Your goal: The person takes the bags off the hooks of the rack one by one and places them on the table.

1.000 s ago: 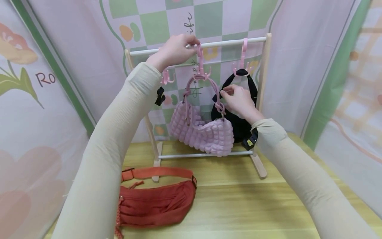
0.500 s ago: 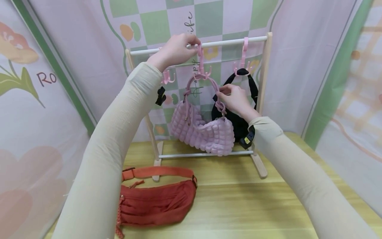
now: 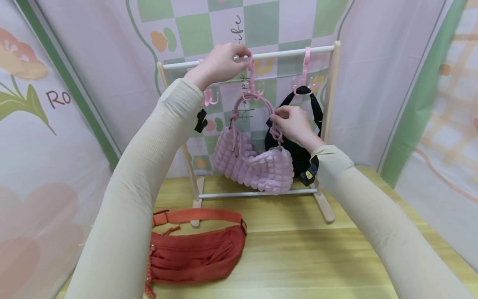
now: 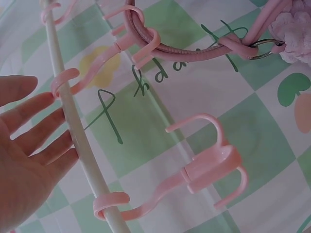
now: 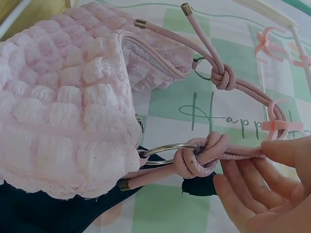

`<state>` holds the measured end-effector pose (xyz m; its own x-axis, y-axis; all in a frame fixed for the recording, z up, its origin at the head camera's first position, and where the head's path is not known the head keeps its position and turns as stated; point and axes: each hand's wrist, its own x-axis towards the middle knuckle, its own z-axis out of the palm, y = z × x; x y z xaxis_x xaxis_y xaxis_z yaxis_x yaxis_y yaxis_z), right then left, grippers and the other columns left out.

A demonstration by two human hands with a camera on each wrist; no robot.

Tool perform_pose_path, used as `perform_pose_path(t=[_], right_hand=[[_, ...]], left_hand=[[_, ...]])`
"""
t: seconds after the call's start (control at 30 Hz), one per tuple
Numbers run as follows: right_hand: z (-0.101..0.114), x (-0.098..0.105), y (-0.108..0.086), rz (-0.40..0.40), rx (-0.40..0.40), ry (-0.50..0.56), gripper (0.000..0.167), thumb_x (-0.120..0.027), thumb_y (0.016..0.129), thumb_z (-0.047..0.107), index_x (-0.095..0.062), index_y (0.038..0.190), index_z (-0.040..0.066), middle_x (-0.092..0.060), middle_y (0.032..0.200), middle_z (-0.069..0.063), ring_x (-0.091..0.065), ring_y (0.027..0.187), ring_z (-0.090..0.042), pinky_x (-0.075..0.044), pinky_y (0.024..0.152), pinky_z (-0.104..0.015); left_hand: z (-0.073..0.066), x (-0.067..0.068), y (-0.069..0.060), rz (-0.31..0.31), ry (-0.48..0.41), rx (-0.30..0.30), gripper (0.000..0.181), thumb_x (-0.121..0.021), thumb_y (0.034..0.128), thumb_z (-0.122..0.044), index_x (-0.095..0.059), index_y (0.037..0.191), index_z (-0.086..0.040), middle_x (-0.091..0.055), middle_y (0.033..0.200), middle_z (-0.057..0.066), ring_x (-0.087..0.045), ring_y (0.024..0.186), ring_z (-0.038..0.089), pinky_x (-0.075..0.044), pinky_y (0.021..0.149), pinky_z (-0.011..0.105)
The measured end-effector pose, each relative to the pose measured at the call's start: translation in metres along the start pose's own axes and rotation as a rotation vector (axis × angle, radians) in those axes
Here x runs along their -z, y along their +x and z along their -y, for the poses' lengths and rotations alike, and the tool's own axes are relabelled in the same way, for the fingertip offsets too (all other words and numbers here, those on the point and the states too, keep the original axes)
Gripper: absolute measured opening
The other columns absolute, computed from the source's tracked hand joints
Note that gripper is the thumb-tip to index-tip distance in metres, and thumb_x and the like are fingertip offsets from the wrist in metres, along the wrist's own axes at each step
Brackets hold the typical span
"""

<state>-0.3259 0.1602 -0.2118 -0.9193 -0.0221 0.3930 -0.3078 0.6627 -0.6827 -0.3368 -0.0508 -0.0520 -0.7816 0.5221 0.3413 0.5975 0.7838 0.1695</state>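
Note:
A pink puffy handbag hangs by its looped handle from the middle pink hook on a rack. My right hand pinches the handle just above its knot, thumb on one side and fingers on the other. Up at the white rail, my left hand touches the bar. The left wrist view shows its fingers fairly straight against the rail, one fingertip at the hook's top and the thumb apart.
A black bag hangs from the right hook, partly behind my right hand. The left hook bears nothing. On the wooden table, a red waist bag lies in front of the rack. Patterned curtains surround it.
My right hand has moved slightly left onto the pink handbag's handle and now pinches it. The left hand stays at the rail, and the bag hangs almost unchanged.

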Motion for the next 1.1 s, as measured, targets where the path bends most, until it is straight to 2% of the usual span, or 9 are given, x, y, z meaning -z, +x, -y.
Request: perform_pose_path(t=[0.27,0.57,0.77,0.9,1.1], right_hand=[[0.0017,0.0007,0.0005,0.023,-0.02,0.006,0.034,-0.054,0.096,0.029,-0.065,0.119,0.006,-0.069,0.111,-0.014,-0.064,0.097,-0.025,-0.047,0.094,-0.04],[0.0049,0.0024,0.0006,0.014,0.003,0.041,0.031,-0.056,0.096,0.022,-0.065,0.118,0.002,-0.069,0.11,-0.018,-0.07,0.093,-0.025,-0.055,0.081,-0.029],[0.0055,0.0025,0.0008,-0.028,0.01,0.014,0.031,-0.059,0.094,0.022,-0.067,0.116,0.002,-0.069,0.107,-0.018,-0.069,0.095,-0.027,-0.051,0.091,-0.036],[0.0059,0.0032,0.0011,-0.058,0.018,-0.013,0.03,-0.059,0.093,0.024,-0.069,0.114,0.004,-0.07,0.105,-0.018,-0.066,0.1,-0.029,-0.048,0.094,-0.038],[0.0085,0.0048,0.0012,-0.097,0.02,-0.021,0.03,-0.061,0.092,0.027,-0.071,0.111,0.007,-0.071,0.103,-0.016,-0.067,0.099,-0.028,-0.048,0.094,-0.037]], left_hand=[[0.0005,-0.0016,-0.0004,-0.008,0.004,-0.007,0.039,-0.044,0.0996,-0.031,-0.051,0.136,-0.019,-0.053,0.137,-0.001,-0.05,0.12,0.013,-0.038,0.103,0.026],[0.0033,-0.0032,0.0014,-0.023,0.018,-0.014,0.039,-0.045,0.099,-0.031,-0.05,0.136,-0.019,-0.051,0.139,-0.001,-0.048,0.125,0.014,-0.036,0.106,0.028],[0.0052,-0.0052,0.0026,-0.017,0.018,-0.007,0.039,-0.045,0.0989,-0.029,-0.049,0.137,-0.019,-0.051,0.14,-0.001,-0.051,0.118,0.014,-0.04,0.101,0.027],[0.0059,-0.0054,0.0028,-0.019,0.018,-0.011,0.04,-0.045,0.0988,-0.029,-0.049,0.137,-0.019,-0.049,0.142,-0.001,-0.048,0.125,0.014,-0.037,0.106,0.028],[0.0055,-0.0055,0.0033,-0.024,0.018,-0.021,0.04,-0.045,0.0984,-0.027,-0.049,0.137,-0.018,-0.048,0.143,-0.001,-0.045,0.13,0.015,-0.033,0.109,0.028]])
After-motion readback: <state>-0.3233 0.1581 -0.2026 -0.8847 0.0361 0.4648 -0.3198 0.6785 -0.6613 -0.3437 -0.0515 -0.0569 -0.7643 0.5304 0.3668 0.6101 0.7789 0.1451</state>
